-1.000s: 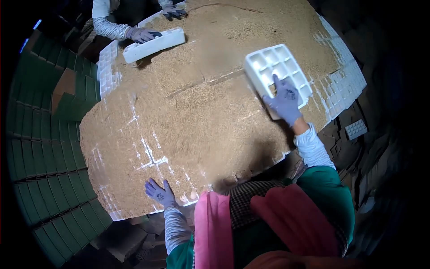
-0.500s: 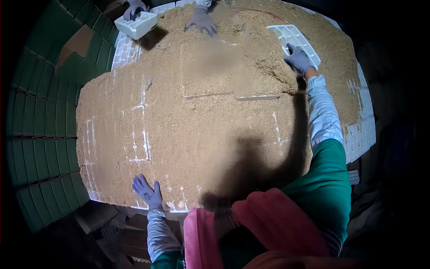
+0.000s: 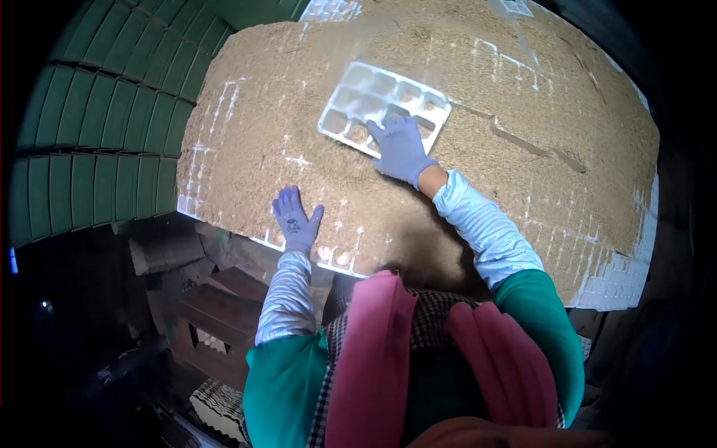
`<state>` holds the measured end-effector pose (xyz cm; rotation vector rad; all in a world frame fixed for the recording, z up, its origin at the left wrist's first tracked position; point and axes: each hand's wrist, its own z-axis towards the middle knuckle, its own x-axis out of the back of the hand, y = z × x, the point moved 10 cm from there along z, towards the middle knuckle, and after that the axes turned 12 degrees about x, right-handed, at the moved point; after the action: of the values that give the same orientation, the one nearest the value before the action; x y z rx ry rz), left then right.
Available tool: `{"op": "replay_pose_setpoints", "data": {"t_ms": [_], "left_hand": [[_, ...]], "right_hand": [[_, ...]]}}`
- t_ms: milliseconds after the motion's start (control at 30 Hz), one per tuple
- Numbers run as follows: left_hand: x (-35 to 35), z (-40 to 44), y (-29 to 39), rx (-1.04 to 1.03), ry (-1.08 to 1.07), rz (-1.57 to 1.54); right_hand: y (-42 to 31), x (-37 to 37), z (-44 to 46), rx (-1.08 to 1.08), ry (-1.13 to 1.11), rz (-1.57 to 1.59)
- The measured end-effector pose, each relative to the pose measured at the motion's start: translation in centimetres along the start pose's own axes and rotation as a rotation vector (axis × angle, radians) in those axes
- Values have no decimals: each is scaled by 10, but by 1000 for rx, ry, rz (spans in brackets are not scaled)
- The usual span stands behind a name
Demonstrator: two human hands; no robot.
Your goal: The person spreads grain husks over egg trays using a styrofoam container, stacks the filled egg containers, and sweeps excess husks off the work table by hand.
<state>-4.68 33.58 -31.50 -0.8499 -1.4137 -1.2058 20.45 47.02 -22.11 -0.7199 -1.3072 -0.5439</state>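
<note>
My right hand [image 3: 403, 149], in a grey-purple glove, grips the near edge of a white compartment tray [image 3: 366, 88] with its fingers inside the cells. The tray is over the brown husk-like grains [image 3: 321, 160] that cover the table. Flat on the grains near the front edge lies my left hand [image 3: 297, 220], gloved and with fingers spread, holding nothing. Just right of it, a few pale round items [image 3: 343, 258] show in cells at the edge. White lines of tray rims show through the grains.
Stacked green boxes [image 3: 89, 112] stand along the left. Uncovered white cells [image 3: 616, 280] line the right corner. A brown box [image 3: 224, 302] sits below the table's front left. At the top, another white tray [image 3: 515, 6] is partly visible.
The view has shifted and turned. My right hand has brought the white tray from the far right back toward the middle. The other person's hands have left the view.
</note>
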Motion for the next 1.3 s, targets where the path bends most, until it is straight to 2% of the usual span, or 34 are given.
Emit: {"op": "replay_pose_setpoints", "data": {"t_ms": [67,133,233,267,300,333,400,467,533,600,667,767,833,867,900,933,967,1000,1067,1100,1167,1300], "left_hand": [[0,1,-9,17,6,-115],[9,-8,-9,-33,69,-282],[17,-35,39,-312,-78,-297],[12,-41,49,-389,-171,-269],[12,-39,45,-424,-195,-252],[11,-36,43,-456,-217,-241],[8,-22,25,-475,-209,-228],[16,1,-11,-452,-171,-141],[32,27,-59,-383,-121,-88],[42,49,-109,-298,-71,-68],[48,63,-157,-191,-13,-80],[69,69,-202,-55,25,-131],[82,63,-200,-82,-25,-218],[87,60,-190,-85,-48,-264],[87,56,-164,-181,-102,-286],[85,52,-133,-278,-164,-307],[89,49,-98,-398,-212,-340],[89,49,-66,-523,-259,-371],[60,57,-41,-594,-243,-219],[46,66,-53,-596,-243,-149],[25,83,-71,-586,-241,-20],[61,126,-173,-301,-46,-66]], "right_hand": [[-20,6,-19,-112,48,166],[-10,45,-69,-255,177,77],[50,70,-199,-729,287,-179],[73,55,-256,-985,154,-235],[94,3,-314,-1099,370,214],[74,-2,-314,-1168,342,81],[29,3,-229,-1147,164,41],[2,-15,-150,-1027,204,-20],[-42,-21,-65,-1040,101,117],[-75,-46,-6,-993,25,88],[-117,-58,54,-829,61,-1],[-170,-62,117,-576,91,73],[-149,-44,133,-601,19,121],[-115,-35,132,-650,87,26],[-80,-27,134,-630,121,-228],[-48,-27,137,-736,9,-212],[-6,-58,131,-782,-56,-80],[-10,-58,142,-763,-90,-155],[-44,-54,156,-737,33,-155],[-64,-69,164,-647,34,-23],[-121,-79,185,-551,6,-32],[-213,-101,262,-432,-66,149]]}}
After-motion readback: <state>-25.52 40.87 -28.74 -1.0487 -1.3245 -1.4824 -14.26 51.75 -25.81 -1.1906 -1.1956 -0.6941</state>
